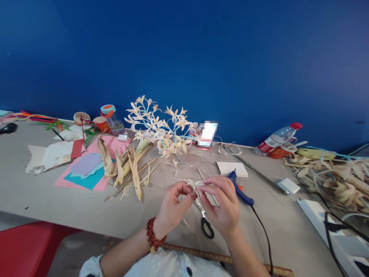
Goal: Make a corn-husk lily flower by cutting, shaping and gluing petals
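Note:
A small pale husk flower [195, 186] is held between both hands over the table. My left hand [174, 206], with a red bead bracelet on its wrist, pinches its left side between thumb and fingers. My right hand [223, 204] grips its right side with closed fingertips. Beneath the hands lie scissors [206, 225] with black handles, partly covered. To the right of my right hand rests a blue glue gun [242, 192], its tip by a white card [232, 168]. Behind stands a bunch of finished pale flowers [161, 129] on light blue stems.
Dry corn husks [134, 173] and coloured paper [88, 167] lie left. A bottle [276, 140], husk pile [340, 179] and white power strip [325, 227] are right. The glue gun's black cord runs to the front edge. A lit phone [207, 134] stands by the wall.

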`<move>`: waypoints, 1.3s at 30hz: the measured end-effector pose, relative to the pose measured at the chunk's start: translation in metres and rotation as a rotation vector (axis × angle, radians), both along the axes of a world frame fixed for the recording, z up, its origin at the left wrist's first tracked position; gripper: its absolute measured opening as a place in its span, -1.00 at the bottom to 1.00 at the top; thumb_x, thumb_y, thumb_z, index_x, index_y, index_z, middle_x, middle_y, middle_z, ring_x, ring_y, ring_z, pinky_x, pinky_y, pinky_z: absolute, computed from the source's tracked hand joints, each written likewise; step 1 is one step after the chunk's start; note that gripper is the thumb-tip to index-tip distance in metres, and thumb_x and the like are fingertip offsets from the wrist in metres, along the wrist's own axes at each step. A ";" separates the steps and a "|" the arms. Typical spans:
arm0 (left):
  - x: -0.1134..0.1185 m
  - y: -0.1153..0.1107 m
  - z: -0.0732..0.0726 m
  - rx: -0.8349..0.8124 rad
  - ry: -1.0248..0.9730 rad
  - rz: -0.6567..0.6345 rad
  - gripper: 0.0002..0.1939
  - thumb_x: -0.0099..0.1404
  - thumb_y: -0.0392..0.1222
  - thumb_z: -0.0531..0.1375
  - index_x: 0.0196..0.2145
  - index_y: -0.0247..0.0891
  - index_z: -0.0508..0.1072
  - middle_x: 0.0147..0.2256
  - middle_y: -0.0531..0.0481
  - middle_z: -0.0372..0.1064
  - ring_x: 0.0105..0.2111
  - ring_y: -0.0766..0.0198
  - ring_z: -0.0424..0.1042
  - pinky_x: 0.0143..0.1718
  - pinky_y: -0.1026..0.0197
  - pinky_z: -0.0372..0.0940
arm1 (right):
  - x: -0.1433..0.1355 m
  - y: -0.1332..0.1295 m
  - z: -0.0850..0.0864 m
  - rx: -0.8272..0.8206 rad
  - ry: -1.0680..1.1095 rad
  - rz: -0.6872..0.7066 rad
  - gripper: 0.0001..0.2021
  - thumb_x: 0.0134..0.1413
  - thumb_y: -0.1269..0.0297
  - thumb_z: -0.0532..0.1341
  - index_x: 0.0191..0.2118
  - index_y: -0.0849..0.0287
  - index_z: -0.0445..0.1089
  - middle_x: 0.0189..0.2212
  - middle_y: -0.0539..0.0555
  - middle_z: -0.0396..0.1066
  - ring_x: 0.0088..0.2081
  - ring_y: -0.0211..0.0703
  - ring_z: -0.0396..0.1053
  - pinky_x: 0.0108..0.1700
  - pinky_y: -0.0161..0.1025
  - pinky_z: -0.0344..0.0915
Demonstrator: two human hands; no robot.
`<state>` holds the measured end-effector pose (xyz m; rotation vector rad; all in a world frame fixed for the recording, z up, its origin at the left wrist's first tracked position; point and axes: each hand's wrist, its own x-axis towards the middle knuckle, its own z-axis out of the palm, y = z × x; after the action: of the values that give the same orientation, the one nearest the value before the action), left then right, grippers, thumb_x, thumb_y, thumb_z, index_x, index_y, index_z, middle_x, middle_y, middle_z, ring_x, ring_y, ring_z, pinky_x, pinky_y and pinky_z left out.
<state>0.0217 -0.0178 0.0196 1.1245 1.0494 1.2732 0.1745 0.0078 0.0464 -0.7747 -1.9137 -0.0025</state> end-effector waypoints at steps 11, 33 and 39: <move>0.000 0.000 0.000 -0.016 -0.055 -0.016 -0.81 0.23 -0.16 0.23 -0.47 -0.27 0.35 -0.46 0.03 0.32 -0.42 0.31 0.27 -0.34 0.28 0.19 | 0.003 -0.005 -0.005 -0.051 0.017 -0.012 -0.67 0.05 0.55 0.25 -0.06 0.10 0.39 -0.15 0.17 0.42 -0.12 0.03 0.40 -0.08 0.05 0.36; 0.000 -0.001 0.001 0.020 -0.012 0.006 -0.79 0.23 -0.10 0.24 -0.46 -0.27 0.36 -0.45 0.01 0.35 -0.40 0.28 0.30 -0.31 0.27 0.23 | 0.003 -0.002 -0.002 -0.004 -0.012 -0.018 -0.75 0.04 0.55 0.24 -0.18 0.09 0.42 -0.18 0.15 0.40 -0.15 0.03 0.40 -0.12 0.04 0.35; 0.000 -0.001 0.000 0.028 0.004 0.004 -0.80 0.23 -0.12 0.23 -0.47 -0.26 0.36 -0.45 0.03 0.33 -0.40 0.28 0.29 -0.30 0.27 0.22 | 0.001 -0.002 0.001 0.026 -0.021 -0.032 -0.78 0.05 0.53 0.23 -0.20 0.08 0.44 -0.21 0.13 0.42 -0.17 0.02 0.41 -0.14 0.01 0.35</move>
<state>0.0222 -0.0189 0.0200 1.1475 1.0401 1.2923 0.1756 0.0059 0.0477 -0.7905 -1.9168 -0.0551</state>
